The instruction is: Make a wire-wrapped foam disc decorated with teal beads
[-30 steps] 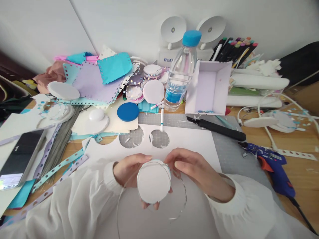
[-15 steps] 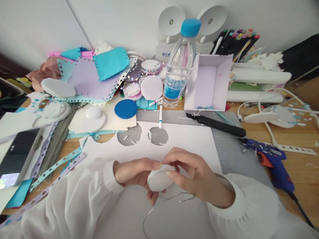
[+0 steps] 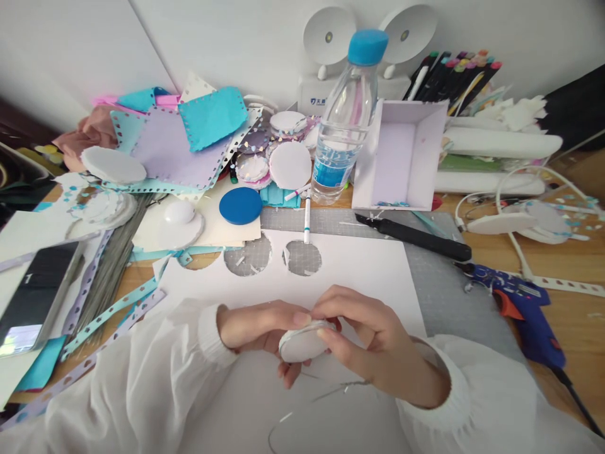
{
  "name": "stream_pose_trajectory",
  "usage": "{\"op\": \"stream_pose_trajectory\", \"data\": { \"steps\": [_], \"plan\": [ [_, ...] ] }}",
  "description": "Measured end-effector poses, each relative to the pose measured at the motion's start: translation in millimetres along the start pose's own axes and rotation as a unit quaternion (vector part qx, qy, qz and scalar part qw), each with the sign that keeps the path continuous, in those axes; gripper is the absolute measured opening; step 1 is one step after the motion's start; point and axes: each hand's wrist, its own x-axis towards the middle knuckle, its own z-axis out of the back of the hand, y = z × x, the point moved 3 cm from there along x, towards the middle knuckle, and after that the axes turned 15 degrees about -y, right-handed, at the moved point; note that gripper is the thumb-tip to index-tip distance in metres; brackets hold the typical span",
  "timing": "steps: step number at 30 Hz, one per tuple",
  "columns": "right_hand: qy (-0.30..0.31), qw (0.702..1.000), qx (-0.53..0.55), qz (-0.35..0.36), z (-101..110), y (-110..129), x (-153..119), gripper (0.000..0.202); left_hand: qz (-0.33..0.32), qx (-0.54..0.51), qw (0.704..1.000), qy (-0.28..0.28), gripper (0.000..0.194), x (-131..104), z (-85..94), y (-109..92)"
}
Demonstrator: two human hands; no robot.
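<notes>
A round white disc with a layered edge is held between both hands at the lower middle. My left hand is closed on its left and upper edge, thumb on top and fingertips showing beneath. My right hand pinches the disc's right side between thumb and fingers. Thin wire trails below the hands, and where it begins is hidden. White paper with round cut-outs lies just beyond the hands on a grey cutting mat.
Beyond the paper stand a water bottle and an open white box. A black cutter and blue glue gun lie at right. A blue disc, stacked discs and a phone are at left.
The disc has tipped flatter, so its face looks narrower. The wire below the hands has shifted. Both hands keep their hold, and the whole view has moved slightly.
</notes>
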Motion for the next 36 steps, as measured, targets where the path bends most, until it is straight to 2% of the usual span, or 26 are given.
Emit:
{"op": "stream_pose_trajectory", "data": {
  "steps": [4,7,10,13,15,18,21,26,32,36],
  "plan": [
    [-0.005,1.000,0.008,-0.023,0.4,0.4,0.4,0.013,0.006,0.001,1.000,-0.009,0.054,1.2,1.7,4.3],
    [-0.006,0.994,0.042,-0.102,0.1,-1.2,1.4,0.012,-0.007,0.003,1.000,0.012,0.064,1.4,3.2,7.4],
    [0.017,0.970,0.144,-0.196,-1.9,-3.0,2.3,0.012,-0.047,0.025,0.998,0.031,0.068,-2.1,4.0,3.2],
    [0.024,0.950,0.183,-0.250,-1.3,-4.6,4.1,0.013,-0.111,0.086,0.990,-0.009,0.054,-8.8,6.8,-5.2],
    [-0.007,0.957,0.142,-0.255,2.5,-6.3,6.0,0.016,-0.167,0.106,0.978,-0.064,0.042,-13.3,10.7,-9.8],
    [-0.032,0.964,0.084,-0.249,7.0,-8.5,7.8,0.021,-0.223,0.067,0.963,-0.133,0.032,-16.3,17.1,-10.0],
    [-0.029,0.964,0.083,-0.252,7.6,-11.0,7.7,0.021,-0.239,0.027,0.959,-0.151,0.025,-13.8,19.3,-6.2],
    [-0.038,0.964,0.079,-0.253,8.2,-12.9,7.6,0.015,-0.249,0.024,0.951,-0.184,0.015,-10.2,18.9,-8.3],
    [-0.006,0.934,0.220,-0.283,8.1,-12.4,8.6,0.022,-0.260,-0.017,0.939,-0.225,0.014,-11.8,21.1,-13.2],
    [0.044,0.929,0.243,-0.276,9.6,-14.0,6.6,0.018,-0.281,-0.043,0.922,-0.264,0.014,-12.9,25.6,-12.9]
  ]
}}
